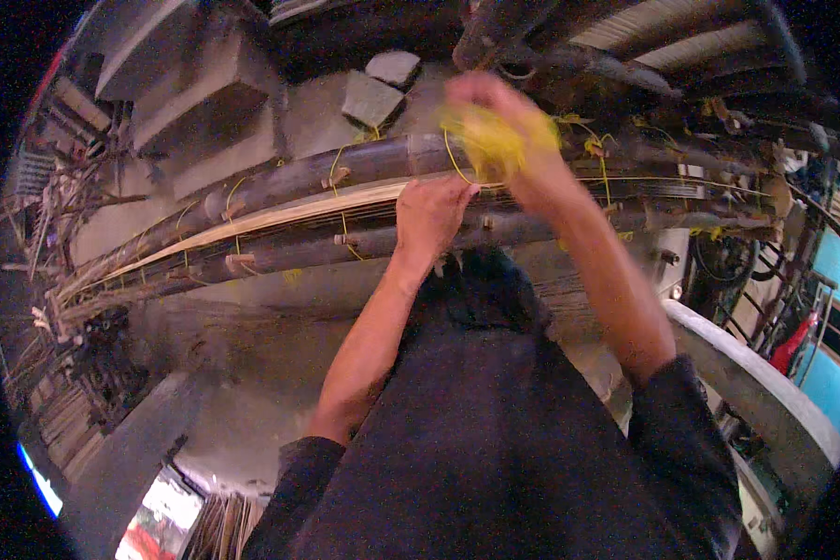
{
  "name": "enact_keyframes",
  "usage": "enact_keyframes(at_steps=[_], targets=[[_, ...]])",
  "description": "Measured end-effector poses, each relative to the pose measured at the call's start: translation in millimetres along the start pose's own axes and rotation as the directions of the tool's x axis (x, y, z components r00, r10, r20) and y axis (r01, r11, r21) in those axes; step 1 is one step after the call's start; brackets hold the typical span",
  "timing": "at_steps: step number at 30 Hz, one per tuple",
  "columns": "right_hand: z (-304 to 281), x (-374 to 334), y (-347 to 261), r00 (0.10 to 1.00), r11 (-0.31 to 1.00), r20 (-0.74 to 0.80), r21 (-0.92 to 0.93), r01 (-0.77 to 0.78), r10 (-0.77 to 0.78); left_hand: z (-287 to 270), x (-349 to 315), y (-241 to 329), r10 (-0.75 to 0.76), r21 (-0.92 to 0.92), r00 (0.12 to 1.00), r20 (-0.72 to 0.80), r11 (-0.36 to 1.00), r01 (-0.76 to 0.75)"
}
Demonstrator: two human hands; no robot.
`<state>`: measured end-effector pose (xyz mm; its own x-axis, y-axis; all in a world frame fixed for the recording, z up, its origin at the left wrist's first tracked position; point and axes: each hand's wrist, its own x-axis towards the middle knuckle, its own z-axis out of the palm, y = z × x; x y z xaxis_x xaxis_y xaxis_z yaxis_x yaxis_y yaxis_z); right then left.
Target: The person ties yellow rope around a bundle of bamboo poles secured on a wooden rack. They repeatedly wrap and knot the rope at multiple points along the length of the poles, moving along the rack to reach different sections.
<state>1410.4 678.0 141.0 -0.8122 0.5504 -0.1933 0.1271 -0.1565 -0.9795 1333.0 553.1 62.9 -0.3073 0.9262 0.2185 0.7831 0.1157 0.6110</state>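
Note:
A long frame of two dark poles stretches across the view, its far pole [289, 177] and near pole [299, 254] running roughly side by side. Between them lie thin pale strips [289, 214]. My left hand [427, 224] is closed over the strips, thumb and fingers pinching a yellow string by its fingertips. That string climbs in a loop to my right hand [543, 154], which is raised above the far pole and smeared by motion. A loose yellow string bundle [497, 147] is bunched in the right hand; its fingers are blurred.
Two flat stone blocks [373, 98] lie beyond the far pole, near a concrete ledge [205, 107]. Yellow ties [343, 224] and small pegs mark the poles. Sticks crowd the left end. A pale-topped ledge [765, 369] and a red object [793, 341] are at the right.

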Motion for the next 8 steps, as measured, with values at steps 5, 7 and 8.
enact_keyframes(at_steps=[5,7,8], targets=[[27.5,-108.1,107.6,0.926,0.819,0.377,-0.531,0.216,0.0,-3.7,26.7,33.7,-0.314,-0.182,0.905,0.286,0.91,0.373],[27.1,-92.3,104.5,0.919,0.801,0.392,-0.563,0.205,0.04,-7.4,78.4,44.3,-0.306,-0.534,0.834,0.459,0.655,0.534],[21.3,-91.9,94.0,0.881,0.832,0.455,-0.532,0.156,0.125,-19.4,102.9,49.8,-0.327,-0.484,0.817,0.475,0.678,0.553]])
